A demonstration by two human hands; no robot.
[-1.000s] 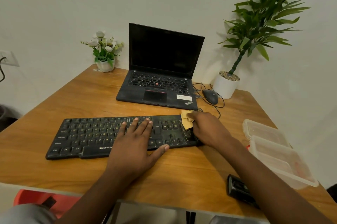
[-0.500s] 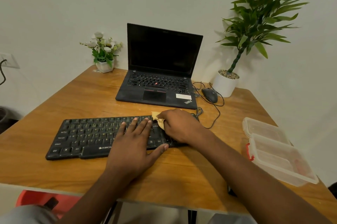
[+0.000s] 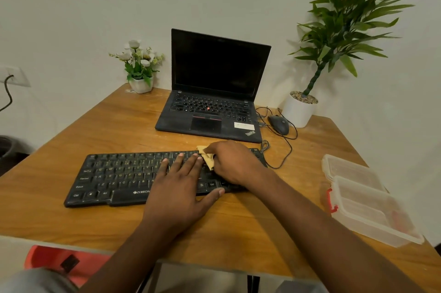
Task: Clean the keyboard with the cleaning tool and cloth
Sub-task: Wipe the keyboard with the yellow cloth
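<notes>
Yellow cloth (image 3: 208, 158) bunched in right hand (image 3: 235, 165), gripped to rub keys near 3 o'clock end of keyboard (image 3: 124, 177) | left hand (image 3: 181, 189) flat, fingers straight, likely pinning keyboard against sliding | keyboard at 6 o'clock from laptop (image 3: 210, 111) on table (image 3: 114, 130)

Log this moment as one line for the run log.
step: cloth on keyboard | left hand: flat on keys | right hand: grips cloth, keyboard's right half
</notes>
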